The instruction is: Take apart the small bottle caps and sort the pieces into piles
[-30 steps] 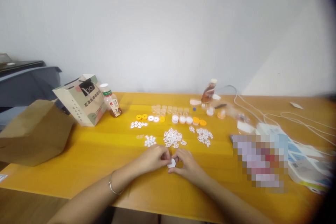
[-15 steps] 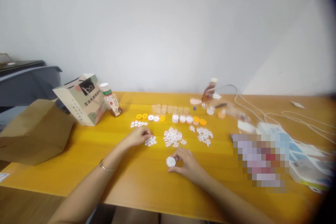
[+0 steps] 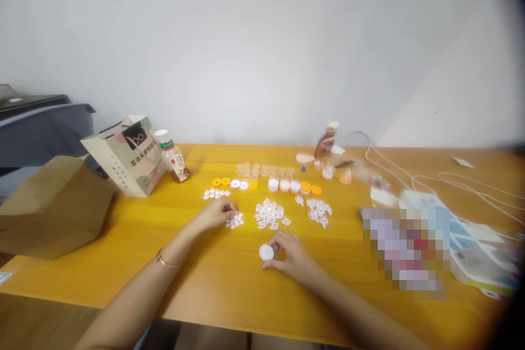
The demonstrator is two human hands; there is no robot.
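My right hand [image 3: 289,254] rests on the yellow table [image 3: 143,240] with its fingers curled round a small round white cap [image 3: 266,252]. My left hand [image 3: 217,212] reaches forward, its fingertips pinched at a little pile of small white discs [image 3: 235,221]; what it pinches is too small to name. Beyond lie a heap of white cut-out pieces [image 3: 269,215] and a second heap [image 3: 319,211]. A bracelet sits on my left wrist.
A row of yellow and white rings and caps [image 3: 266,185] and clear small cups lies farther back. A printed paper bag [image 3: 125,156], a bottle [image 3: 172,163] and a brown bag [image 3: 53,208] stand left. Another bottle [image 3: 326,143], white cables [image 3: 410,178] and boxes are on the right.
My left hand left the white cap and moved forward-left to the pile of white discs. My right hand has stayed on the cap.
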